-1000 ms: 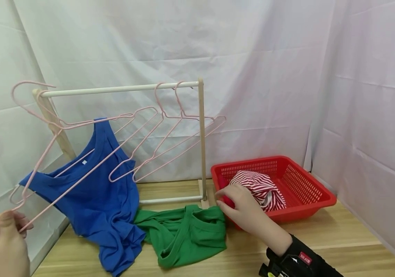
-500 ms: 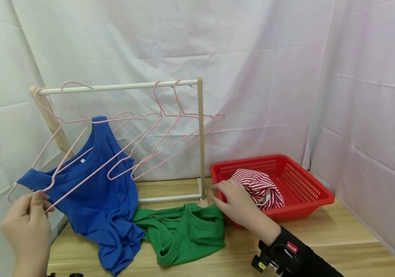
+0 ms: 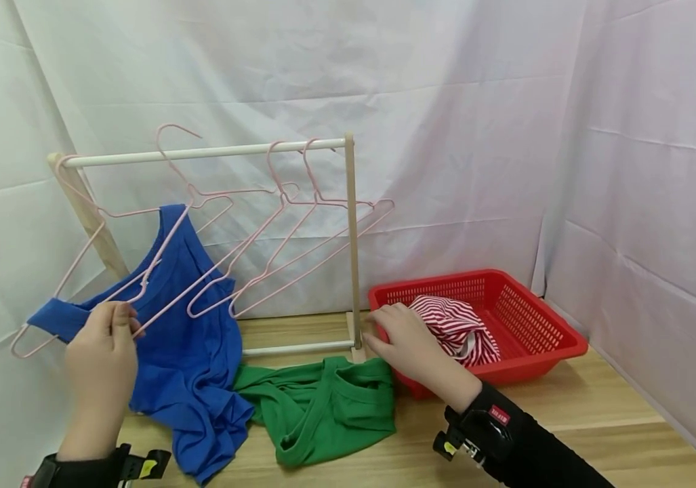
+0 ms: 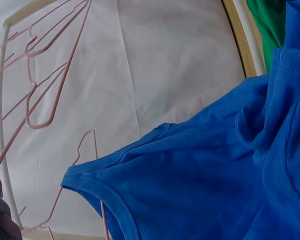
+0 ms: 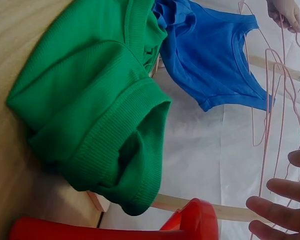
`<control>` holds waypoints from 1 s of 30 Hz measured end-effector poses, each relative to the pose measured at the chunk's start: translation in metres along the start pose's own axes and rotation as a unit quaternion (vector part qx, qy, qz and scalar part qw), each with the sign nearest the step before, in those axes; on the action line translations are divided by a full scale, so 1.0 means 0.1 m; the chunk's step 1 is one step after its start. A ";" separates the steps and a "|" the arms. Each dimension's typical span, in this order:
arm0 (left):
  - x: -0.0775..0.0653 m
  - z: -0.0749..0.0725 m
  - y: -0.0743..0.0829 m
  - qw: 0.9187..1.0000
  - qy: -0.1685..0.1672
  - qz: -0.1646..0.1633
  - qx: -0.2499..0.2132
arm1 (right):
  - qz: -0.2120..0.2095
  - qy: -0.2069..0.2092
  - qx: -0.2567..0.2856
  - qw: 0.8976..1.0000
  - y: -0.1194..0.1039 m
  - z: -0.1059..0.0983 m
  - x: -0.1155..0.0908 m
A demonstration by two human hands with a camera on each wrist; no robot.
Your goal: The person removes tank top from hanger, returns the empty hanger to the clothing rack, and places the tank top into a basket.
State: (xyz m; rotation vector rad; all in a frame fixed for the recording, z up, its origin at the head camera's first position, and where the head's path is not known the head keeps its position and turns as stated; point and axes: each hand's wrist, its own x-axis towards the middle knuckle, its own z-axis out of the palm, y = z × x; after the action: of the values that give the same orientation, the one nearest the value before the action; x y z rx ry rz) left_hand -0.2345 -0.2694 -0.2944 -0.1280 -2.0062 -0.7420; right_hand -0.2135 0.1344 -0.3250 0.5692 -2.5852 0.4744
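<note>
One pink hanger (image 3: 171, 234) is pinched in my left hand (image 3: 104, 346), in front of the blue top (image 3: 195, 366); my right hand (image 3: 405, 339), fingers loosely spread, is empty near the red basket (image 3: 530, 369). I can't read the red wristband label (image 3: 499, 415).

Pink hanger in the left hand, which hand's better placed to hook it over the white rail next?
Probably the left hand: it pinches the pink hanger, whose hook shows above the white rail in the head view. The right hand is near the red basket, holding no hanger.
</note>
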 end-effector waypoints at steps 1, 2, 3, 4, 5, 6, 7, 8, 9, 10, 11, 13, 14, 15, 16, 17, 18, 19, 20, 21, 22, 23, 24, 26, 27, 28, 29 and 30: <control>0.00 0.02 0.01 1.000 -0.003 0.006 0.001 | 0.001 -0.003 0.001 1.000 0.00 0.00 0.01; 0.01 0.04 0.03 1.000 -0.009 0.010 0.003 | 0.003 -0.006 0.000 1.000 -0.01 0.00 0.03; 0.01 0.06 0.05 1.000 -0.014 0.017 0.005 | 0.005 -0.010 0.000 1.000 -0.01 -0.01 0.04; 0.02 0.08 0.07 1.000 -0.020 0.023 0.005 | 0.007 -0.013 0.002 1.000 -0.02 -0.01 0.05; 0.02 0.10 0.10 0.999 -0.025 0.029 0.005 | 0.008 -0.014 0.001 1.000 -0.02 -0.01 0.06; 0.03 0.12 0.12 0.999 -0.028 0.036 0.006 | 0.010 -0.017 0.003 1.000 -0.02 -0.01 0.07; 0.03 0.14 0.14 0.999 -0.031 0.042 0.006 | 0.011 -0.018 0.005 1.000 -0.02 -0.01 0.07; 0.04 0.16 0.16 0.998 -0.033 0.048 0.006 | 0.013 -0.019 0.007 1.000 -0.02 -0.01 0.08; 0.04 0.18 0.17 0.998 -0.032 0.052 0.008 | 0.014 -0.020 0.008 1.000 -0.03 0.00 0.08; 0.05 0.20 0.18 0.998 -0.033 0.053 0.008 | 0.015 -0.021 0.009 1.000 -0.03 0.00 0.08; 0.05 0.22 0.19 0.998 -0.033 0.053 0.009 | 0.016 -0.022 0.010 1.000 -0.03 0.01 0.09; 0.06 0.25 0.20 0.998 -0.034 0.054 0.010 | 0.018 -0.026 0.010 0.999 -0.03 0.02 0.09; 0.06 0.27 0.20 0.998 -0.034 0.053 0.011 | 0.018 -0.027 0.010 0.999 -0.03 0.02 0.09; 0.07 0.28 0.19 0.998 -0.035 0.053 0.011 | 0.018 -0.028 0.010 0.999 -0.03 0.03 0.09; 0.07 0.29 0.19 0.998 -0.036 0.053 0.010 | 0.019 -0.030 0.010 0.999 -0.03 0.03 0.09; 0.07 0.30 0.19 0.998 -0.037 0.053 0.010 | 0.020 -0.032 0.010 0.999 -0.03 0.04 0.08; 0.07 0.30 0.18 0.998 -0.038 0.052 0.010 | 0.020 -0.033 0.008 0.999 -0.03 0.04 0.08; 0.07 0.31 0.18 0.998 -0.040 0.050 0.009 | 0.019 -0.034 0.007 0.999 -0.03 0.04 0.08; 0.07 0.31 0.18 0.998 -0.043 0.048 0.010 | 0.018 -0.034 0.005 0.999 -0.03 0.05 0.09; 0.06 0.32 0.17 0.998 -0.045 0.046 0.009 | 0.017 -0.034 0.003 0.999 -0.03 0.05 0.09; 0.06 0.32 0.17 0.998 -0.048 0.043 0.009 | 0.015 -0.034 0.001 0.999 -0.03 0.05 0.09; 0.05 0.32 0.17 0.998 -0.049 0.041 0.009 | 0.013 -0.035 -0.002 0.999 -0.03 0.05 0.10; 0.05 0.32 0.17 0.998 -0.050 0.040 0.009 | 0.011 -0.035 -0.004 0.999 -0.02 0.05 0.10; 0.04 0.33 0.17 0.998 -0.049 0.038 0.009 | 0.007 -0.034 -0.006 0.999 -0.03 0.05 0.11; 0.04 0.33 0.17 0.998 -0.048 0.037 0.009 | 0.005 -0.034 -0.006 0.999 -0.03 0.04 0.12; 0.04 0.34 0.17 0.998 -0.047 0.036 0.009 | 0.004 -0.034 -0.006 0.999 -0.03 0.04 0.12; 0.03 0.34 0.17 0.998 -0.046 0.035 0.011 | 0.003 -0.034 -0.006 0.999 -0.04 0.04 0.13; 0.03 0.35 0.17 0.998 -0.045 0.033 0.011 | 0.002 -0.034 -0.006 0.999 -0.04 0.03 0.13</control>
State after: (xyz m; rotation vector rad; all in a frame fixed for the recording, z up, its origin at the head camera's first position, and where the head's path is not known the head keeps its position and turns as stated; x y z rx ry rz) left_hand -0.2557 -0.2371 -0.2966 -0.2163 -2.0838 -0.6831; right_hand -0.2231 0.1253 -0.3203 0.5865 -2.6515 0.4487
